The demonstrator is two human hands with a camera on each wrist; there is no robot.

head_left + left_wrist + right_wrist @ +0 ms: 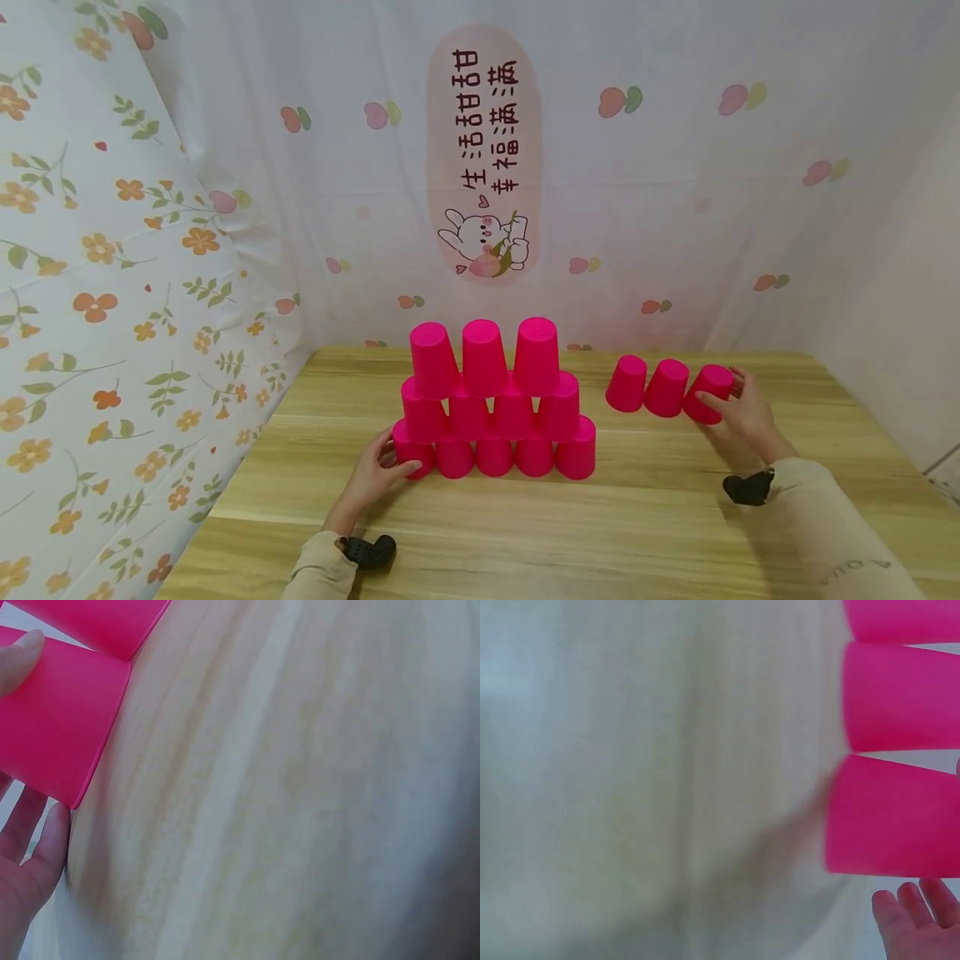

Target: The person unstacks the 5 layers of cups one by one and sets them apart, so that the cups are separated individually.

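Pink cups stand upside down in a three-tier stack point(493, 458) on the wooden table, with three cups on top and several in each lower row. At the bottom row's left end, my left hand point(372, 475) holds the end cup point(60, 720), thumb in front and fingers on its outer side. Right of the stack, three more upside-down cups stand in a short row. My right hand point(750, 412) is around the rightmost one point(892, 817), thumb on its near side and fingers at its right. In the right wrist view the thumb is almost wholly cut off.
The other two cups of the short row point(626, 385) stand close beside the held one. A printed white curtain point(645, 217) hangs behind the wooden table point(480, 542), and a flowered cloth point(112, 333) covers the left side. A plain pale wall point(892, 317) rises at the right.
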